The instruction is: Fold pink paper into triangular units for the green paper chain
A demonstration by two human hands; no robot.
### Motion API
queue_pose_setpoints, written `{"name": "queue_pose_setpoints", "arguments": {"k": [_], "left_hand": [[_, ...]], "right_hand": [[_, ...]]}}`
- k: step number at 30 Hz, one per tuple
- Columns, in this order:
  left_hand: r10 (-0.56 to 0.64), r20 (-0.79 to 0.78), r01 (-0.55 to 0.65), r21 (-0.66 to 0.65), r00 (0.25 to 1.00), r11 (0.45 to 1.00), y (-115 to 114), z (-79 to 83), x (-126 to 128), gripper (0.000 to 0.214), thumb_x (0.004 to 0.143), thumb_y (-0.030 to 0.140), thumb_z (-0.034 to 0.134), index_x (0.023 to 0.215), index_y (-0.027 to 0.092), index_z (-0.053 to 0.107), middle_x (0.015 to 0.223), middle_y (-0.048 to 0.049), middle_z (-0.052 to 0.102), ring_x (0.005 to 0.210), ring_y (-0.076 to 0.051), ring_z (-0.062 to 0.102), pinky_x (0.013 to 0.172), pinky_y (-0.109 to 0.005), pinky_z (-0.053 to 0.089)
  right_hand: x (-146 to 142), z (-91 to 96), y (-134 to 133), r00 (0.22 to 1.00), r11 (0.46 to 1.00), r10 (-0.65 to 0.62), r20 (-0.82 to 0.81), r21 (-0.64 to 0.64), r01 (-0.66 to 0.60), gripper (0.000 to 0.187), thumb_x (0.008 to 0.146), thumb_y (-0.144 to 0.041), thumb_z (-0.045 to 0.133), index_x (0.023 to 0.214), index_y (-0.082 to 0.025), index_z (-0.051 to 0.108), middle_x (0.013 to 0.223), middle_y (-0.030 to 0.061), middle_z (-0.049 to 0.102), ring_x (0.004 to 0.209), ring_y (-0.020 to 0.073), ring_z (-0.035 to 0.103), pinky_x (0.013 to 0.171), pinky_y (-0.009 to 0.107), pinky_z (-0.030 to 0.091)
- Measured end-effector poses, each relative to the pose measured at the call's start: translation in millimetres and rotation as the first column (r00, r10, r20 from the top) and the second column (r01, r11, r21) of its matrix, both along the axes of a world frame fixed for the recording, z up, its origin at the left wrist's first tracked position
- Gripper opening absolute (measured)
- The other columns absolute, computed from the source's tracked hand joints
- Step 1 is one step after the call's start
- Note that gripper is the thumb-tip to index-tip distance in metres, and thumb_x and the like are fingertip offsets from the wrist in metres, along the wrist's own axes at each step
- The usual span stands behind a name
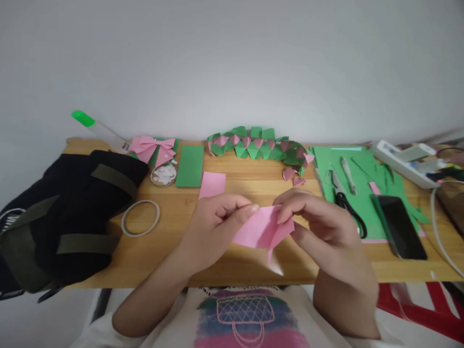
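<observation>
A pink sheet of paper (256,231) is held above the front of the wooden table, its right part bent into a fold. My left hand (217,227) pinches its left upper edge, the thumb lying on top. With thumb and fingers, my right hand (319,227) grips the folded right side. Behind my left hand lies another pink paper piece (212,183), partly covered by the hand. Two small folded pink pieces (289,174) rest farther back, near a curved chain of green and pink folded paper (255,142).
On the left are a black bag (72,212), a tape ring (140,217), a pink paper bow (154,149), and green paper (189,166). On the right, green sheets (366,164) carry scissors (344,198), a cutter (348,175) and a phone (401,227). A power strip (406,162) sits behind.
</observation>
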State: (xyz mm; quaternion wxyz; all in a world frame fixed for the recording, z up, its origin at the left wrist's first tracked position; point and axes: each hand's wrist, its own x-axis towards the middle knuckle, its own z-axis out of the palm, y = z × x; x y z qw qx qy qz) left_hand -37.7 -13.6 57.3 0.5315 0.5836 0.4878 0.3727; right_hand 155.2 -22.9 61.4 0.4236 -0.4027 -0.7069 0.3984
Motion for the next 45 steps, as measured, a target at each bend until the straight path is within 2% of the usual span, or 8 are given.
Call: {"name": "queue_pose_setpoints", "arguments": {"k": [5, 8, 14, 24, 29, 35, 40, 45], "left_hand": [[0.031, -0.034, -0.027, 0.107, 0.999, 0.994, 17, 8.2, -3, 0.025, 0.087, 0.028, 0.059, 0.066, 0.018, 0.068, 0.060, 0.0014, 0.060, 0.059, -0.012, 0.052, 0.052, -0.020, 0.040], [0.051, -0.002, -0.050, 0.154, 0.999, 0.987, 30, 16.3, -8, 0.018, 0.087, 0.031, 0.061, 0.089, 0.021, 0.076, 0.077, -0.0025, 0.071, 0.070, -0.015, 0.060, 0.059, -0.022, 0.045], [0.107, 0.196, -0.142, 0.176, 0.975, 0.974, 48, 33.4, -6, 0.023, 0.085, 0.034, 0.068, 0.105, 0.024, 0.074, 0.051, 0.0064, 0.047, 0.045, -0.006, 0.033, 0.043, -0.016, 0.026], [0.283, 0.437, -0.351, 0.080, 0.854, 0.933, 52, 26.5, 12, 0.036, 0.078, 0.030, 0.075, 0.113, 0.024, 0.068, 0.067, 0.0038, 0.066, 0.057, -0.010, 0.062, 0.051, -0.018, 0.053], [0.424, 0.360, -0.495, 0.132, 0.831, 0.859, 54, 28.5, 7, 0.038, 0.079, 0.028, 0.074, 0.116, 0.025, 0.068, 0.055, 0.0076, 0.056, 0.053, -0.007, 0.054, 0.054, -0.015, 0.048], [0.359, 0.299, -0.433, 0.236, 0.884, 0.870, 58, 25.2, -5, 0.035, 0.081, 0.023, 0.072, 0.115, 0.024, 0.068, 0.048, 0.0083, 0.054, 0.047, -0.007, 0.050, 0.049, -0.014, 0.044], [0.438, 0.308, -0.516, 0.251, 0.845, 0.819, 59, 25.6, -3, 0.026, 0.079, 0.021, 0.072, 0.104, 0.022, 0.073, 0.050, 0.0068, 0.058, 0.045, -0.007, 0.054, 0.045, -0.014, 0.046], [0.507, 0.319, -0.591, 0.284, 0.801, 0.755, 58, 25.1, 1, 0.017, 0.075, 0.019, 0.075, 0.092, 0.021, 0.075, 0.062, 0.0037, 0.070, 0.047, -0.008, 0.061, 0.042, -0.014, 0.048]], "right_hand": [[0, 8.1, 21, 1.000, 0.998, 0.006, -0.011, -0.062, -0.006, 0.019, 0.082, -0.004, 0.053, 0.081, -0.020, 0.064, 0.074, -0.0007, 0.064, 0.068, 0.0123, 0.060, 0.061, 0.026, 0.049], [-2, 16.9, 35, 0.999, 0.996, -0.030, -0.032, -0.083, 0.027, 0.014, 0.083, -0.010, 0.056, 0.084, -0.020, 0.066, 0.074, 0.0000, 0.065, 0.066, 0.0121, 0.059, 0.059, 0.025, 0.048], [-17, 31.4, 51, 0.950, 0.983, -0.184, -0.251, -0.031, 0.182, 0.016, 0.086, -0.018, 0.061, 0.099, -0.025, 0.068, 0.075, -0.0022, 0.059, 0.064, 0.0100, 0.055, 0.056, 0.021, 0.048], [-31, 17.6, 61, 0.844, 0.921, -0.359, -0.399, -0.002, 0.390, 0.010, 0.084, -0.021, 0.070, 0.091, -0.027, 0.069, 0.074, -0.0031, 0.070, 0.065, 0.0079, 0.065, 0.061, 0.016, 0.054], [-25, 20.3, 63, 0.917, 0.941, -0.306, -0.254, 0.064, 0.332, 0.009, 0.083, -0.017, 0.069, 0.087, -0.026, 0.067, 0.074, -0.0042, 0.068, 0.063, 0.0072, 0.061, 0.059, 0.017, 0.050], [-20, 25.7, 62, 0.987, 0.945, -0.161, 0.019, 0.292, 0.148, 0.025, 0.081, -0.003, 0.059, 0.088, -0.026, 0.067, 0.099, 0.0004, 0.067, 0.096, 0.0138, 0.063, 0.070, 0.023, 0.050], [-19, 26.4, 55, 0.935, 0.862, -0.218, 0.279, 0.504, 0.051, 0.023, 0.083, -0.005, 0.060, 0.091, -0.025, 0.068, 0.122, 0.0063, 0.056, 0.115, 0.0224, 0.056, 0.088, 0.039, 0.050], [-27, 23.5, 56, 0.834, 0.704, -0.424, 0.353, 0.707, 0.059, 0.011, 0.086, -0.010, 0.064, 0.090, -0.019, 0.067, 0.122, 0.0109, 0.057, 0.111, 0.0272, 0.055, 0.087, 0.045, 0.047]]}}
